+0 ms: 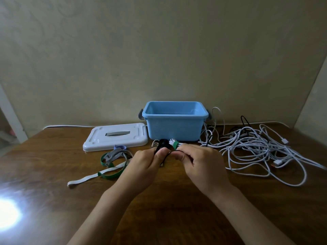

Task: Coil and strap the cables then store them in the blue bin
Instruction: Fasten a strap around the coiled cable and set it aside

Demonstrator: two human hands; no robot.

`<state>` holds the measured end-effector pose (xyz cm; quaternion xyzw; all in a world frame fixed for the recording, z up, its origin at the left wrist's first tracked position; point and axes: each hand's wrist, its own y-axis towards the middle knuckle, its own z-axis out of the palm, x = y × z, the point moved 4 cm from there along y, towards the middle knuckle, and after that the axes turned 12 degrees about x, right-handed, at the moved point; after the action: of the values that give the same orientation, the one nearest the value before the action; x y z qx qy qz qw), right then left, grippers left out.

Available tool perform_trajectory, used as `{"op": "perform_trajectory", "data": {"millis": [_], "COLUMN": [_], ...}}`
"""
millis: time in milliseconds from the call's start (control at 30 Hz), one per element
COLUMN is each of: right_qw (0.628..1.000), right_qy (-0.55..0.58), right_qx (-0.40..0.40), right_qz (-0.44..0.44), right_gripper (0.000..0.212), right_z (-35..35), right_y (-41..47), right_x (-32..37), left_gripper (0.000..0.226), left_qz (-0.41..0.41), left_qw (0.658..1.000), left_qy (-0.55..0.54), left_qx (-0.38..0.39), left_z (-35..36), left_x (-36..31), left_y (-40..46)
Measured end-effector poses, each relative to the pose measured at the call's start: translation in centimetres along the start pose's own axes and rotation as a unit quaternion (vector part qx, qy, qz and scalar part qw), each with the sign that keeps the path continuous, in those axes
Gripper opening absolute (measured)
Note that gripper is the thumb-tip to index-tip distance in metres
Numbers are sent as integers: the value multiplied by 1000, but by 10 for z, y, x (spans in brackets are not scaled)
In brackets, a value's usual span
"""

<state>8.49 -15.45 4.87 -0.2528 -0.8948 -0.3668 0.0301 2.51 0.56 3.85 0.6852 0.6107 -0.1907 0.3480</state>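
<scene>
My left hand and my right hand meet just above the middle of the wooden table, knuckles almost touching. My left fingers and thumb are curled around a small black cable coil, which sticks out past my fingertips on the far side. My right thumb and forefinger pinch a thin black cable strand that runs across from the coil to that hand. Just beyond my right knuckles lies a white cable bundle already cinched with a green strap; I cannot tell whether my right fingers touch it.

The blue bin stands open at the far middle of the table, close behind the bundle, and what I can see of its inside holds nothing. Its white lid lies flat to the left of the bin, handle slot up. Nearer me and left of my hands lies a loose heap of straps, green and grey-white, one long pale strip trailing toward the left. To the right of the bin sprawls a big tangle of white cables, with a few black strands mixed in at its far side, connectors showing at its right edge.
</scene>
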Motion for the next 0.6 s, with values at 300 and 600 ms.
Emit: {"op": "perform_trajectory", "data": {"millis": [300,600], "right_qw": [997,992], "right_qy": [-38,-20], "right_qx": [-21,62], "right_qz": [68,106], "right_gripper": [44,41], "right_z": [-12,-6], "right_y": [1,2], "right_x": [-8,-18], "left_gripper": [49,56], "left_qz": [-12,-41], "left_qw": [996,997], "left_qy": [83,57], "left_qx": [-25,-24], "left_z": [0,0], "left_x": [2,5], "left_y": [1,3]}}
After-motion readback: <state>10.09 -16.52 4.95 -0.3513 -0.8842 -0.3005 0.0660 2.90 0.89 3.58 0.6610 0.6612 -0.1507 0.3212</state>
